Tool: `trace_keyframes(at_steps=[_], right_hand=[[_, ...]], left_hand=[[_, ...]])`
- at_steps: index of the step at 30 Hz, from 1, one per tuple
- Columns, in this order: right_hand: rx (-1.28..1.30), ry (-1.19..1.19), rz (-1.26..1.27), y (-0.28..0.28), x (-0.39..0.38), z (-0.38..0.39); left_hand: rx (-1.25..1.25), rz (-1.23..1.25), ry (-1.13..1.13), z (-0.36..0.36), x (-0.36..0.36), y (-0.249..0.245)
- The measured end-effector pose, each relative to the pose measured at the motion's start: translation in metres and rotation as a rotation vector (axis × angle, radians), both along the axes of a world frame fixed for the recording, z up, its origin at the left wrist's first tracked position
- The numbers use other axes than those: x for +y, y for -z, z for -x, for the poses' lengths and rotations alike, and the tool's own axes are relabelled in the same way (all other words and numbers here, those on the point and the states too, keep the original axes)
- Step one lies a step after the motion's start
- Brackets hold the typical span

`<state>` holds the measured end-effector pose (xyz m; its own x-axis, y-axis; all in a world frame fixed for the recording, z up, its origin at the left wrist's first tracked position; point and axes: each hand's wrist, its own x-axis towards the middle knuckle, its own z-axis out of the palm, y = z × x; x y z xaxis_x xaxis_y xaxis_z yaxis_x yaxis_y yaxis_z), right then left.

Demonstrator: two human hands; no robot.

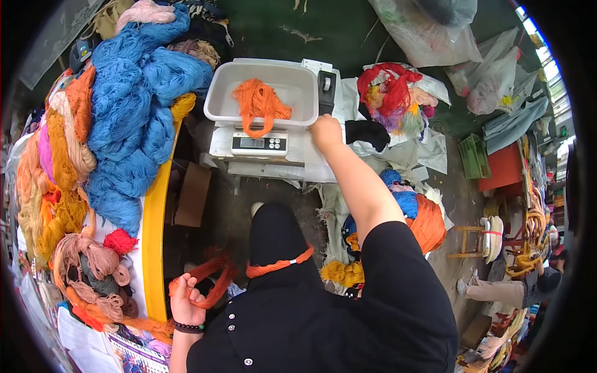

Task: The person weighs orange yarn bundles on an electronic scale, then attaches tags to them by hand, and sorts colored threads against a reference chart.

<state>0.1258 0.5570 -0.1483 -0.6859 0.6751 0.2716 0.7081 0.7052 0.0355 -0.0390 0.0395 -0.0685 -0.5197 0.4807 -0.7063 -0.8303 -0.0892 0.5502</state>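
Orange yarn [261, 105] lies in a white plastic tub [217, 102], one loop hanging over its front rim. The tub rests on a scale [260, 143] with a small display and buttons. My right hand [326, 132] is at the tub's front right corner, near a small black device [326, 90]; its fingertips are hard to see. At the lower left, my left hand [188, 303] is closed round a red-orange skein [214, 280]. Another orange strand [280, 267] with a small white band lies across my leg.
Blue yarn [127, 118] and other skeins cover the yellow-edged table [152, 248] on the left. Yarn bundles [426, 224] sit on the right, with plastic bags [429, 31] above. A person [497, 292] is at the far right.
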Motion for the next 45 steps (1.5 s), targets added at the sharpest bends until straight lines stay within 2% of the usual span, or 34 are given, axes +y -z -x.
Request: trace_keyframes(at_steps=[2, 10, 12, 13, 16, 18, 21, 23, 25, 27, 29, 31, 32, 34, 35, 37, 38, 39, 41, 42, 43, 44, 45], right_hand=[[0.057, 0.006, 0.01, 0.002, 0.001, 0.002], [-0.008, 0.116, 0.057, -0.009, -0.002, 0.007], [0.228, 0.116, 0.138, -0.017, -0.014, -0.001], [0.353, 0.084, 0.096, -0.013, -0.015, -0.007], [0.938, 0.293, 0.002, -0.015, -0.032, -0.023], [1.03, 0.326, -0.177, -0.027, -0.047, -0.024], [0.941, -0.001, -0.026, -0.087, -0.104, 0.008], [0.736, -0.262, -0.048, -0.096, -0.123, 0.036], [0.51, -0.371, -0.19, -0.108, -0.133, 0.062], [0.394, -0.391, -0.353, -0.083, -0.12, 0.085], [0.355, -0.408, -0.403, -0.076, -0.117, 0.094], [0.302, -0.371, -0.232, -0.071, -0.12, 0.098], [0.361, -0.424, -0.149, -0.085, -0.131, 0.097], [0.562, -0.544, 0.129, -0.102, -0.161, 0.098], [0.495, -0.551, 0.502, -0.126, -0.19, 0.091], [0.61, -0.679, 0.653, -0.155, -0.251, 0.077], [0.481, -0.696, 0.769, -0.181, -0.275, 0.068], [0.124, -0.698, 0.903, -0.21, -0.294, 0.061], [-0.136, -1.032, 0.908, -0.226, -0.326, 0.05], [0.001, -1.23, 0.808, -0.219, -0.341, 0.04], [0.044, -1.358, 0.776, -0.207, -0.355, 0.035], [0.093, -1.398, 0.761, -0.211, -0.363, 0.029], [0.036, -1.392, 0.755, -0.212, -0.37, 0.027]], left_hand=[[0.006, 0.026, -0.018, -0.001, 0.0, 0.001], [0.012, 0.0, -0.008, -0.001, -0.006, 0.002], [0.017, -0.003, -0.014, -0.001, -0.008, 0.001], [0.006, -0.003, -0.02, -0.001, -0.008, 0.0], [-0.01, 0.001, -0.027, 0.0, -0.009, 0.0], [-0.018, -0.006, -0.006, 0.0, -0.01, 0.001], [-0.01, -0.001, -0.001, -0.002, -0.009, 0.0], [-0.004, -0.014, 0.004, -0.002, -0.01, 0.001], [-0.016, -0.027, 0.001, -0.002, -0.009, -0.001], [-0.009, -0.034, -0.013, -0.003, -0.011, -0.004], [-0.006, -0.034, -0.028, -0.004, -0.014, -0.007], [-0.004, -0.035, -0.047, -0.004, -0.018, -0.008], [-0.008, -0.034, -0.055, -0.003, -0.019, -0.009], [0.016, -0.075, -0.049, 0.0, -0.022, -0.015], [0.037, -0.111, -0.038, 0.002, -0.023, -0.017], [-0.028, -0.275, 0.001, 0.008, -0.028, -0.02], [-0.079, -0.373, 0.032, 0.01, -0.03, -0.027], [-0.147, -0.554, 0.091, 0.01, -0.031, -0.032], [-0.195, -0.768, 0.233, 0.015, -0.039, -0.027], [-0.01, -0.816, 0.489, 0.02, -0.034, -0.024], [0.022, -0.595, 0.269, 0.009, -0.036, -0.021], [0.046, -0.682, 0.57, 0.014, -0.029, -0.036], [0.349, -0.562, 0.701, 0.009, -0.016, -0.063]])
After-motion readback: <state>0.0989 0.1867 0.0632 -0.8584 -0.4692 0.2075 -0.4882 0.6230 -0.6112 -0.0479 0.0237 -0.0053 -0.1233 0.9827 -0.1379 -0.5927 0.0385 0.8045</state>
